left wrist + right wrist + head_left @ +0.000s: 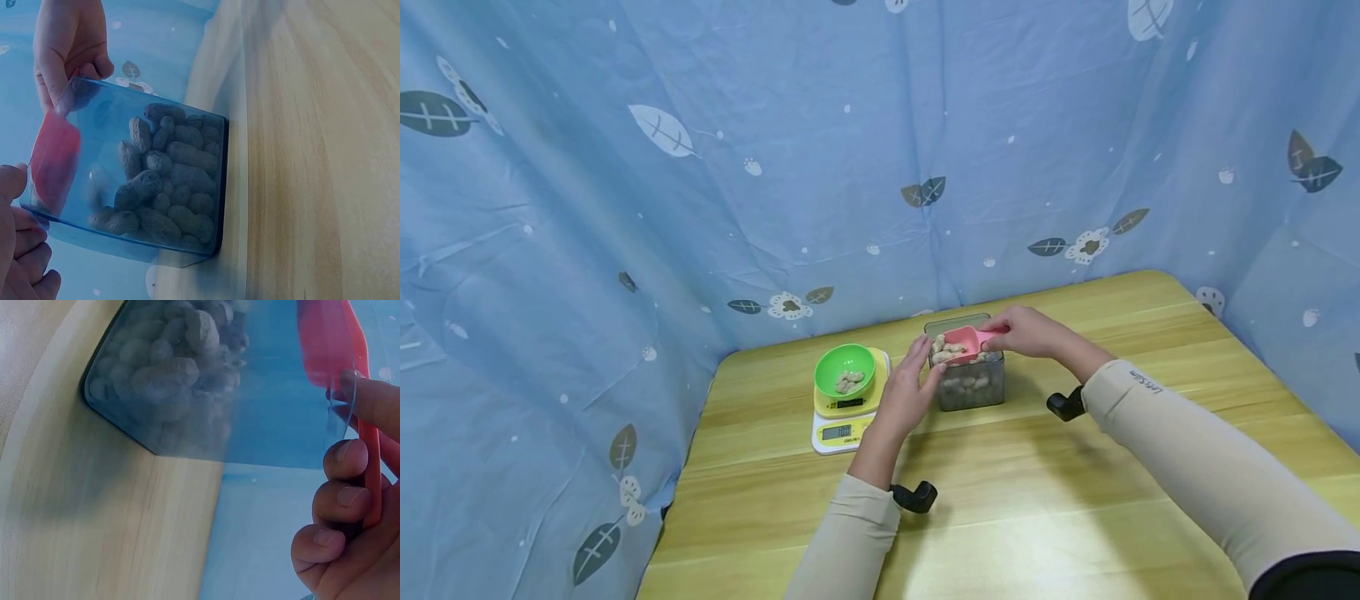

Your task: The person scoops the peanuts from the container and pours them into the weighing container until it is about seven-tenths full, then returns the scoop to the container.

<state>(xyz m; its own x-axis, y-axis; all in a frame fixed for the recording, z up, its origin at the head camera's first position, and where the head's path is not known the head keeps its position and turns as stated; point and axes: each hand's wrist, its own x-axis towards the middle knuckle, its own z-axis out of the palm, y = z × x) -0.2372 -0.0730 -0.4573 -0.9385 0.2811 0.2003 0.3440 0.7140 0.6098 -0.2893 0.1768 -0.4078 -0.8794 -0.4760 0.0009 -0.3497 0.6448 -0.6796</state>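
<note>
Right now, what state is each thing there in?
Container: upright, open, partly filled with peanuts
Pink scoop: loaded with peanuts, gripped by the right hand
Scale: on, display showing digits
Green bowl: on the scale, holding some peanuts
Left hand: at the container's rim
Curtain: hanging, creased

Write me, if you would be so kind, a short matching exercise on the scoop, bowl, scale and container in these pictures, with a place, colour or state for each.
Column one:
1. scoop
2. bowl
3. scale
4. container

Column two:
A. yellow and white
B. gripped by the right hand
C. see-through, with peanuts showing through its wall
D. green, resting on the scale

Right pairs: 1-B; 2-D; 3-A; 4-C.
</note>
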